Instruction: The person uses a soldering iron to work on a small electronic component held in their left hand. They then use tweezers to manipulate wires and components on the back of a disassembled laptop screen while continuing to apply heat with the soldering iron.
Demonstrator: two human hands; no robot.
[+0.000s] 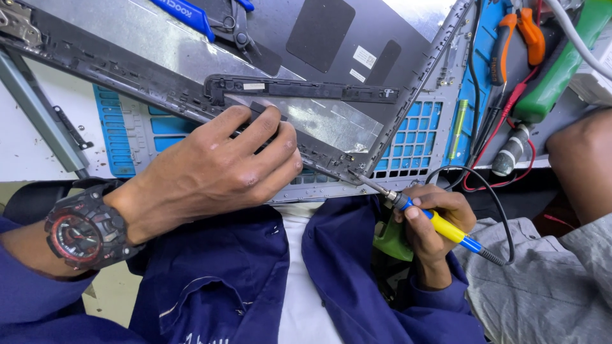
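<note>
My left hand (220,169) presses down on the lower edge of a dark grey laptop lid cover (159,48), fingers resting on a black plastic strip (299,89) by the foil patch. A black and red wristwatch (83,232) sits on that wrist. My right hand (433,226) grips a soldering iron (440,224) with a yellow and blue handle. Its metal tip touches the cover's corner near a hinge point. A black cord runs from the iron's back end.
A blue work mat (414,137) lies under the cover. Orange-handled pliers (516,35), a green tool (558,67) and red and black wires lie at the right. Blue-handled cutters (191,16) rest on the cover. Another person's arm (583,159) and grey clothing are at right.
</note>
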